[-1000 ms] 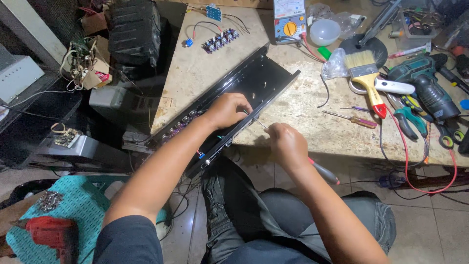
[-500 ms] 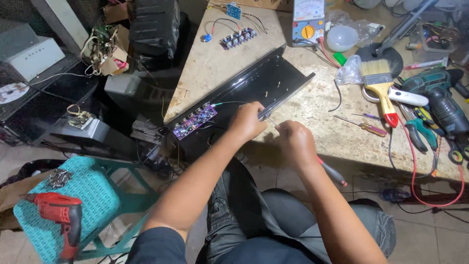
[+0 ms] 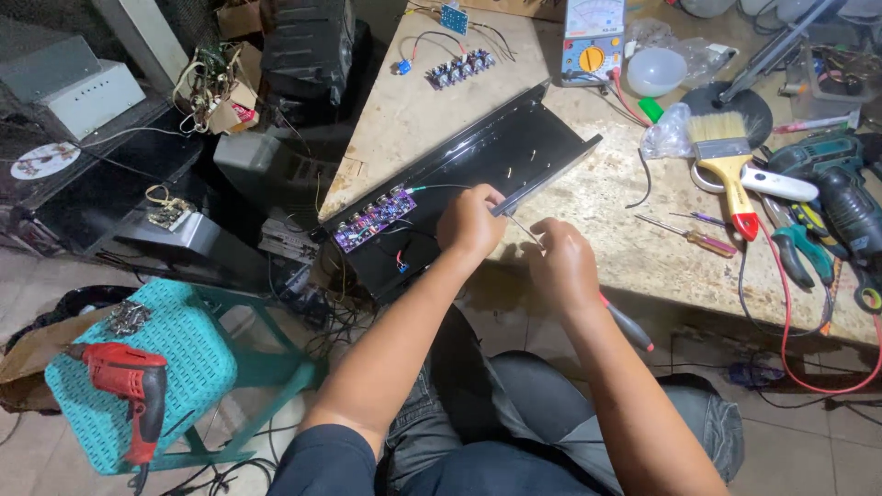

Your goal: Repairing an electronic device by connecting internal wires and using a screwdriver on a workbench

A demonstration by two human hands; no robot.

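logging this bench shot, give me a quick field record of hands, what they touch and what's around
left hand: rests on the edge of the black metal chassis
right hand: holds a screwdriver, shaft toward the chassis edge
in chassis: purple circuit board at its near end
worktop: paintbrush, multimeter, cordless drill
floor side: red drill on a teal stool

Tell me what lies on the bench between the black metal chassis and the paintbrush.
Head view: between black metal chassis and paintbrush lie bare benchtop, a loose black wire and a clear plastic bag.
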